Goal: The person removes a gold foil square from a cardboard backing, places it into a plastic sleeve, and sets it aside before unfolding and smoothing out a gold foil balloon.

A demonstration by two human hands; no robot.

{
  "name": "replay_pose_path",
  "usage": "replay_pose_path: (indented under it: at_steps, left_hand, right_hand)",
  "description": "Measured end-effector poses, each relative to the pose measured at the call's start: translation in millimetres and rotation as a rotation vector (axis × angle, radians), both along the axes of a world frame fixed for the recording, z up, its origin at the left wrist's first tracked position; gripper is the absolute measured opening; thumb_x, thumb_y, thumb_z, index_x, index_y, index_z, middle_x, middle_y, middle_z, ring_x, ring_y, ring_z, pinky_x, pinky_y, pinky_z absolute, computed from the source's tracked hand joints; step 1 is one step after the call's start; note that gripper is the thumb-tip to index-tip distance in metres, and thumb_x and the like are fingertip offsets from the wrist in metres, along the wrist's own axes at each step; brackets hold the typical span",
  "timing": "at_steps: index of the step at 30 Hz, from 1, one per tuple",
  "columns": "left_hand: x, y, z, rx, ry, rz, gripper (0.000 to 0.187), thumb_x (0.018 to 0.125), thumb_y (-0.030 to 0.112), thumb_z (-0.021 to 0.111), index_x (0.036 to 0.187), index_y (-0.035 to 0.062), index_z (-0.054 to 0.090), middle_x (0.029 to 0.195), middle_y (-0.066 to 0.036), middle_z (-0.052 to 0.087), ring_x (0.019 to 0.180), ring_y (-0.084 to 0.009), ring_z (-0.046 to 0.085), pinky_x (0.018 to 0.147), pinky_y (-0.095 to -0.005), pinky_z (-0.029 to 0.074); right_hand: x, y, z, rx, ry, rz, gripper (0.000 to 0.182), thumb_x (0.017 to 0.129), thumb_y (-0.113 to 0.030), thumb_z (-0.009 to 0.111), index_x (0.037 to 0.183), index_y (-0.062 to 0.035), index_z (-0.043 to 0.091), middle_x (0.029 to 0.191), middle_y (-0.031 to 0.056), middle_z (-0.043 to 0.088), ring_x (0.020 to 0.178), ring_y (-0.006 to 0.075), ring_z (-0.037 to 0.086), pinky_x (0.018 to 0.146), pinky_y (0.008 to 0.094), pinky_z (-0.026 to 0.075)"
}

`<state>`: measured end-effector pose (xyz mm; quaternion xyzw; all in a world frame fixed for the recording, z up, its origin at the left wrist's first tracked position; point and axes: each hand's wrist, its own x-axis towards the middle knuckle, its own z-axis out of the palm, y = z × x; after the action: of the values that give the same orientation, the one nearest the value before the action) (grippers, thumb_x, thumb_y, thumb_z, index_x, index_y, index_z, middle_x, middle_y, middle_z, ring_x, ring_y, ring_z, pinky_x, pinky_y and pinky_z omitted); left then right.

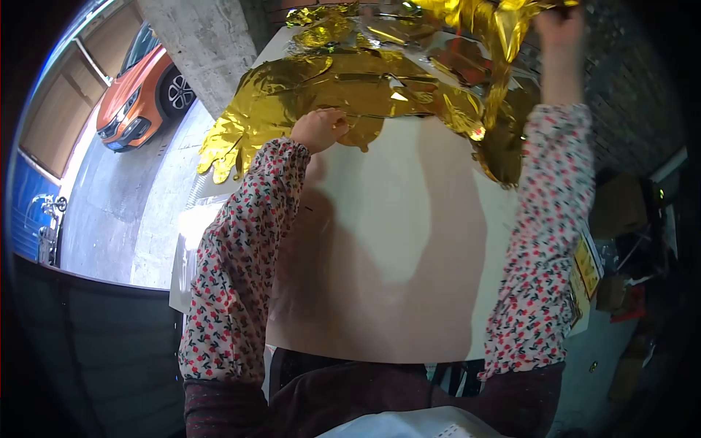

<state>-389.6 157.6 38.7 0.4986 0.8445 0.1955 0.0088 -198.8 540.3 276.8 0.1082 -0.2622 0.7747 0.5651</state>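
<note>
Flat, shiny gold foil pieces (321,84) with rounded edges spread across the far half of a pale board (380,219). My left hand (321,130) lies at the near edge of the foil, its fingers curled together; whether foil is pinched in them is hidden. Up at the far right, my right hand (561,29) is closed on a crumpled gold foil strip (509,33) that hangs above the rest. Motion blurs that hand a little. Both forearms wear flowered sleeve covers.
A concrete pillar (201,44) rises beyond the board's left side, with an orange car (139,102) parked past it. Clear plastic and more foil are heaped at the far end. Cardboard boxes (617,204) stand at the right, by a dark brick wall.
</note>
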Motion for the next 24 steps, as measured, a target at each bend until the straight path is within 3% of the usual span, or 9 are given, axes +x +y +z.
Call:
replay_pose_path:
  at_steps: [3,6,9,10,14,16,18,19,24]
  left_hand:
    - [-6.8,2.3,-2.7,-0.048,-0.006,-0.071,0.039,0.091,0.031,0.061,0.123,0.0089,0.064,0.112,-0.013,0.069,0.103,-0.0317,0.066,0.092,-0.0397,0.051]
    - [-52.6,12.1,-51.4,0.363,0.714,-0.271,0.053,0.091,0.042,0.061,0.129,0.0058,0.059,0.116,-0.013,0.068,0.102,-0.0288,0.067,0.091,-0.0451,0.051]
    - [-25.5,-12.4,-21.6,0.399,-0.383,-0.219,0.061,0.096,0.051,0.053,0.136,0.0059,0.053,0.122,-0.012,0.066,0.101,-0.0234,0.066,0.087,-0.0401,0.053]
    - [-16.1,-22.7,-11.9,0.402,-0.646,-0.163,0.063,0.097,0.054,0.05,0.138,0.0066,0.052,0.123,-0.012,0.065,0.1,-0.0217,0.066,0.085,-0.0381,0.053]
    - [83.7,-77.4,61.1,0.178,-1.0,0.11,0.07,0.1,0.063,0.033,0.136,0.0067,0.054,0.122,-0.016,0.065,0.099,-0.0187,0.067,0.081,-0.0299,0.055]
    - [108.2,-92.3,45.0,0.28,-1.602,-0.186,0.08,0.098,0.066,0.034,0.139,-0.0025,0.045,0.133,-0.017,0.06,0.111,-0.0225,0.063,0.096,-0.0347,0.05]
    - [154.8,-110.5,73.5,0.192,-1.623,-0.14,0.076,0.099,0.063,0.038,0.138,-0.0011,0.046,0.134,-0.014,0.059,0.119,-0.0209,0.058,0.101,-0.0339,0.046]
    - [175.2,-123.5,69.7,0.308,-1.051,0.054,0.068,0.099,0.058,0.045,0.133,-0.0011,0.053,0.133,-0.01,0.06,0.121,-0.0173,0.055,0.103,-0.0325,0.041]
    - [189.7,-96.9,83.1,0.145,-1.117,-0.175,0.033,0.093,0.02,0.067,0.118,-0.0016,0.063,0.099,-0.005,0.067,0.082,-0.0118,0.06,0.076,-0.0289,0.051]
  right_hand:
    - [84.3,-103.7,42.1,0.481,-0.107,-0.106,0.03,0.105,-0.022,0.044,0.123,-0.0018,0.057,0.123,0.0117,0.06,0.108,0.0276,0.058,0.094,0.0391,0.05]
    - [123.2,-184.6,25.4,0.75,-0.3,-0.031,0.027,0.106,-0.021,0.043,0.118,-0.002,0.058,0.114,0.0092,0.061,0.101,0.0249,0.059,0.09,0.0389,0.051]
    - [153.9,-203.9,-33.0,0.782,-0.602,-0.086,0.019,0.099,-0.014,0.06,0.114,-0.0041,0.066,0.114,0.0072,0.067,0.099,0.0144,0.065,0.088,0.0284,0.051]
    - [149.9,-258.7,-44.0,0.883,-0.601,-0.232,0.013,0.096,-0.011,0.061,0.098,-0.0003,0.068,0.082,0.0045,0.067,0.08,0.0102,0.065,0.075,0.0262,0.052]
    - [174.0,-337.6,-102.7,1.256,-0.873,-0.052,0.013,0.096,-0.012,0.063,0.098,0.0006,0.066,0.088,0.0042,0.066,0.08,0.0099,0.061,0.073,0.0276,0.049]
    - [174.4,-366.7,-139.9,1.206,-0.878,0.044,0.012,0.092,-0.011,0.065,0.096,0.0003,0.065,0.087,0.0089,0.066,0.078,0.0168,0.064,0.071,0.0302,0.05]
    - [182.1,-387.7,-157.7,1.322,-0.83,-0.066,0.012,0.091,-0.012,0.066,0.095,-0.0006,0.065,0.087,0.0106,0.065,0.079,0.0226,0.064,0.071,0.0329,0.051]
    - [187.2,-395.1,-162.0,1.382,-0.804,-0.118,0.011,0.091,-0.012,0.066,0.094,-0.001,0.065,0.087,0.0115,0.065,0.079,0.0255,0.065,0.07,0.0342,0.051]
    - [216.5,-400.5,-159.2,1.348,-0.837,-0.117,0.023,0.091,-0.019,0.066,0.108,-0.0029,0.064,0.094,0.0132,0.066,0.087,0.0282,0.065,0.077,0.0376,0.053]
